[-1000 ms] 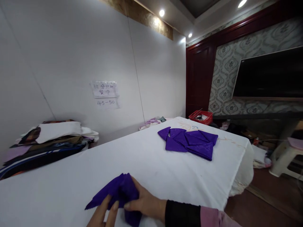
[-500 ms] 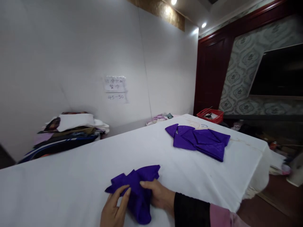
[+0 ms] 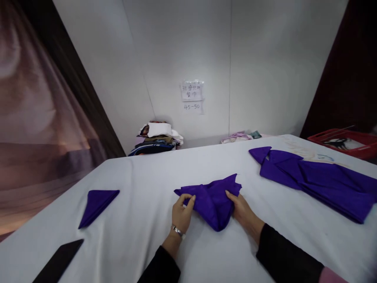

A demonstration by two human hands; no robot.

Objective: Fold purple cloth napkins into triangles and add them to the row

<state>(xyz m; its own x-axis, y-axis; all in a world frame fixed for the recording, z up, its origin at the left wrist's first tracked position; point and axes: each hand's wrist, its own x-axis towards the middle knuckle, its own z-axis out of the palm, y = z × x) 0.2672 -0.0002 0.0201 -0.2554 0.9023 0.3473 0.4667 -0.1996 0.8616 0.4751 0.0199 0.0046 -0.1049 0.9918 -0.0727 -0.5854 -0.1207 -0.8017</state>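
At the wearer's twelve o'clock, the left hand (image 3: 182, 214) and right hand (image 3: 243, 208) pinch opposite sides of a purple cloth (image 3: 213, 202) over a white table (image 3: 212, 261); a purple triangle (image 3: 97, 207) lies at ten, folded napkins (image 3: 326, 177) at two.

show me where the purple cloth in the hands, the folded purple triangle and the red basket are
Held purple cloth (image 3: 214, 202): head view, middle of its bunched folds.
Folded purple triangle (image 3: 98, 205): head view, its upper face.
Red basket (image 3: 363, 152): head view, its near wall.

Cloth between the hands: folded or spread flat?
Folded: the purple cloth shows overlapping layers, gathered between left hand and right hand.
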